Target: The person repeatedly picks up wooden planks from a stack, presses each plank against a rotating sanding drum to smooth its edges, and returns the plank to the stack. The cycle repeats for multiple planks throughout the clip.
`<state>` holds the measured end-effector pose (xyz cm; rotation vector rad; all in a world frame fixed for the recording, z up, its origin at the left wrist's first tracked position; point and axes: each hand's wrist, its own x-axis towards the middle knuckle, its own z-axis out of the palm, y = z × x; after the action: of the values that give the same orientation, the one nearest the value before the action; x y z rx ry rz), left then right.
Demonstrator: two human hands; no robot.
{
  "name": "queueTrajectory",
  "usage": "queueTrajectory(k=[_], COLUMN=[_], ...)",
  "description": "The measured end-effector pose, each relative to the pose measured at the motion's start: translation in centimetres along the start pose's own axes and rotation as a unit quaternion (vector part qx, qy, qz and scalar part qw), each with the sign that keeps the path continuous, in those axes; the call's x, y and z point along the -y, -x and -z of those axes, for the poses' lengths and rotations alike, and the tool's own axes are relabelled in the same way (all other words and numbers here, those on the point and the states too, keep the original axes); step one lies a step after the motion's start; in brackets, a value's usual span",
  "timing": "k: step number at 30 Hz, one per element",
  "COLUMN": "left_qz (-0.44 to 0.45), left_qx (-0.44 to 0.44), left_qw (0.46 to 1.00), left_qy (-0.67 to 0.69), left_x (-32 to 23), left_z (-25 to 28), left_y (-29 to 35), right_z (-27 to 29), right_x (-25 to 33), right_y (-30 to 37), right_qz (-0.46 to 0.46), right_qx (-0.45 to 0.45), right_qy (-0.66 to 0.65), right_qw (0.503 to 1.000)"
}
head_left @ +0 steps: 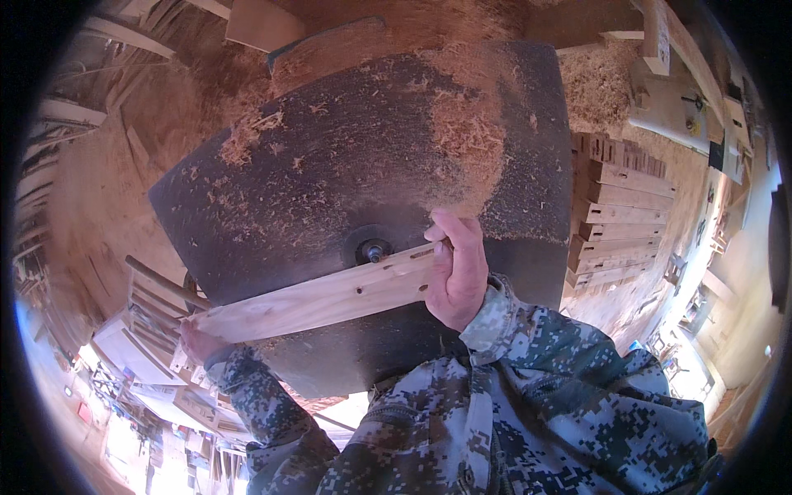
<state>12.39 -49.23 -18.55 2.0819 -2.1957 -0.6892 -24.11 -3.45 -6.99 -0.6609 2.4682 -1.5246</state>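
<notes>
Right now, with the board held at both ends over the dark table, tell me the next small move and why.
Probably ease the board steadily along past the spindle. Its upper edge already sits against the spindle, the right hand grips one end, the left hand the other, and shavings cover the table.

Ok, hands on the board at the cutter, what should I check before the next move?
1. Right hand gripping the board end: ok.
2. Left hand holding the other end: ok.
3. Right fingers clear of the spindle: not ok, close to it.
4. Spindle turning or stopped: cannot tell.
5. Table free of debris: not ok, sawdust all over.
6. Stack of cut pieces clear of the board: ok.
</notes>
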Motion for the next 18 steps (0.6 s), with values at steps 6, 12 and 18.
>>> queueTrajectory(k=[6,12,18], left_qz=[0.109,0.097,0.029], left_qx=[-0.019,-0.016,-0.047], left_qw=[0.972,0.988,0.998], left_qy=[0.207,0.121,-0.018], left_x=[-3.0,0.7,5.8], left_z=[0.4,1.3,1.3], left_y=[3.2,2.3,0.1], right_z=[-1.0,-1.8,-2.3], right_x=[0.6,1.0,1.1], right_y=[-0.1,0.0,0.0], right_qz=[0.004,0.001,0.003], right_qx=[0.037,0.05,0.054], right_qy=[0.012,0.003,0.007], right_qw=[0.999,0.999,0.999])
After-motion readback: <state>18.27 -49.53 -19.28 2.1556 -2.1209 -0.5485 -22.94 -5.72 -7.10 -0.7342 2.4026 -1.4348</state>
